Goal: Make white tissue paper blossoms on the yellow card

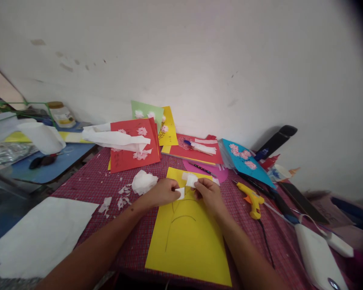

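Note:
Over the top part of a yellow sheet of paper (193, 249), both hands pinch white tissue paper. My left hand (165, 192) is closed on a small white piece of tissue paper (180, 193). In my right hand (208, 191), thumb and fingers grip another white piece of tissue paper (191, 180); whether the two pieces are joined I cannot tell. Dark curved pencil-like lines run down the yellow sheet below the hands. A crumpled tissue wad (143, 182) and torn scraps (124, 201) lie left of my left hand.
A yellow glue gun (252, 200) with a black cord lies on the right of the checked cloth (130, 241). Red (133, 157) and blue cards (248, 163) with pink tissue flowers stand behind. At left are a white sheet (45, 233) and a paper roll (42, 137).

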`<state>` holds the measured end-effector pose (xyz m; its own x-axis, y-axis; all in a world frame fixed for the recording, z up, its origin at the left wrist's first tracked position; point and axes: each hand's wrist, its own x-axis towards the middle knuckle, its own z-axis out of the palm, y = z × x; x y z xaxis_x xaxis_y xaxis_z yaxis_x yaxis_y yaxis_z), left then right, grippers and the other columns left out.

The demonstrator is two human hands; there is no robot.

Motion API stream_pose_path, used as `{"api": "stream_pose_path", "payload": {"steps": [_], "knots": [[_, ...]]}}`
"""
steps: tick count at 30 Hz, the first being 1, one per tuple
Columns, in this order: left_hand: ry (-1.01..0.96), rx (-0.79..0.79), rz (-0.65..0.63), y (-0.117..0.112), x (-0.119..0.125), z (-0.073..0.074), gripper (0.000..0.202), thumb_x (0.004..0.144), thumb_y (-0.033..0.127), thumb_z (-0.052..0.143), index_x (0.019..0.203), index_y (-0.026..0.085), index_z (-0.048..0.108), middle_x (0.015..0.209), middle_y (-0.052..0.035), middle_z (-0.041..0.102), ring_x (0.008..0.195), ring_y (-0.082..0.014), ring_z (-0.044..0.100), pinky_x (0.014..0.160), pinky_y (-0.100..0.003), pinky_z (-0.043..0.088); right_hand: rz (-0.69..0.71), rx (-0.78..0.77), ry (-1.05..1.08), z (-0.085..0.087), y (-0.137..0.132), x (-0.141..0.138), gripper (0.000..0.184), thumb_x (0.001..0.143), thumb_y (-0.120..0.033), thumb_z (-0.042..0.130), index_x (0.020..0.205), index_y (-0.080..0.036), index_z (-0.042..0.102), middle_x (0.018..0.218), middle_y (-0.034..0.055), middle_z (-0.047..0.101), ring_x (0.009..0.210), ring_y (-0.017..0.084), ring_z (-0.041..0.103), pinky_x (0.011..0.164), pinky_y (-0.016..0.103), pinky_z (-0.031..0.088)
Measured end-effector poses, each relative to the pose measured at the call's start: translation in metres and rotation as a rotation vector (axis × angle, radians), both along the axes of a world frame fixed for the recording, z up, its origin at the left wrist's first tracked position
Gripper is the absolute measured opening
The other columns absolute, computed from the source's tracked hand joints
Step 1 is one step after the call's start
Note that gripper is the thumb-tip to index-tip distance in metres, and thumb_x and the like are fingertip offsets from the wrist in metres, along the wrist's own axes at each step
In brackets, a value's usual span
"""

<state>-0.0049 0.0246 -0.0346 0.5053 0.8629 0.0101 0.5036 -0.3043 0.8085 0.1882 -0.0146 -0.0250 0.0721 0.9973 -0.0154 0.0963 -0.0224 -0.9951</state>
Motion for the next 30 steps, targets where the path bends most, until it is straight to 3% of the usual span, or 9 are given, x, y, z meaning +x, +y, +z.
{"api": "stream_pose_path", "payload": {"steps": [2, 5, 8, 13, 17, 30], "knots": [[0.022, 0.109, 0.06, -0.003, 0.001, 0.004, 0.014, 0.072, 0.025, 0.058, 0.079, 0.017, 0.066, 0.073, -0.0025, 0.064, 0.063, -0.0154, 0.057, 0.055, -0.025, 0.039, -0.013, -0.009, 0.01, -0.001, 0.001, 0.0, 0.023, 0.079, -0.037, 0.061, 0.067, -0.018, 0.057, 0.052, -0.001, 0.057, 0.045, 0.011, 0.047, 0.047, 0.024, 0.033], [-0.053, 0.261, 0.18, -0.008, 0.005, 0.01, 0.033, 0.072, 0.027, 0.063, 0.104, 0.018, 0.064, 0.098, -0.0062, 0.064, 0.076, -0.0161, 0.059, 0.067, -0.027, 0.045, 0.013, -0.034, 0.032, -0.003, 0.0, 0.0, 0.024, 0.079, -0.037, 0.062, 0.067, -0.017, 0.058, 0.053, -0.0011, 0.058, 0.045, 0.011, 0.047, 0.046, 0.024, 0.032], [-0.176, 0.301, 0.136, -0.012, 0.01, 0.012, 0.031, 0.073, 0.023, 0.065, 0.104, 0.019, 0.063, 0.106, -0.0062, 0.062, 0.082, -0.015, 0.059, 0.069, -0.025, 0.047, 0.089, -0.045, 0.059, -0.004, -0.001, -0.002, 0.024, 0.08, -0.035, 0.062, 0.065, -0.017, 0.058, 0.05, -0.0016, 0.056, 0.044, 0.01, 0.045, 0.046, 0.023, 0.031], [-0.269, 0.208, -0.014, -0.014, 0.011, 0.011, 0.012, 0.08, 0.026, 0.061, 0.085, 0.017, 0.067, 0.089, -0.0051, 0.065, 0.08, -0.0149, 0.06, 0.07, -0.024, 0.047, 0.244, -0.061, 0.179, -0.003, -0.003, -0.003, 0.021, 0.08, -0.034, 0.064, 0.069, -0.017, 0.062, 0.059, 0.0004, 0.061, 0.047, 0.01, 0.049, 0.048, 0.023, 0.036], [-0.317, 0.11, -0.077, -0.014, 0.01, 0.012, 0.017, 0.084, 0.025, 0.055, 0.091, 0.017, 0.069, 0.09, -0.0049, 0.069, 0.079, -0.0144, 0.062, 0.072, -0.024, 0.047, 0.277, -0.066, 0.26, -0.004, -0.003, -0.002, 0.02, 0.081, -0.033, 0.064, 0.072, -0.016, 0.064, 0.067, 0.0024, 0.064, 0.047, 0.009, 0.05, 0.047, 0.022, 0.036], [-0.329, 0.068, -0.049, -0.015, 0.01, 0.012, 0.021, 0.085, 0.023, 0.05, 0.09, 0.016, 0.069, 0.083, -0.0028, 0.069, 0.074, -0.0131, 0.06, 0.068, -0.022, 0.045, 0.269, -0.025, 0.211, -0.005, -0.003, -0.003, 0.023, 0.084, -0.036, 0.061, 0.074, -0.015, 0.063, 0.068, 0.0018, 0.064, 0.048, 0.008, 0.051, 0.047, 0.021, 0.036]]}}
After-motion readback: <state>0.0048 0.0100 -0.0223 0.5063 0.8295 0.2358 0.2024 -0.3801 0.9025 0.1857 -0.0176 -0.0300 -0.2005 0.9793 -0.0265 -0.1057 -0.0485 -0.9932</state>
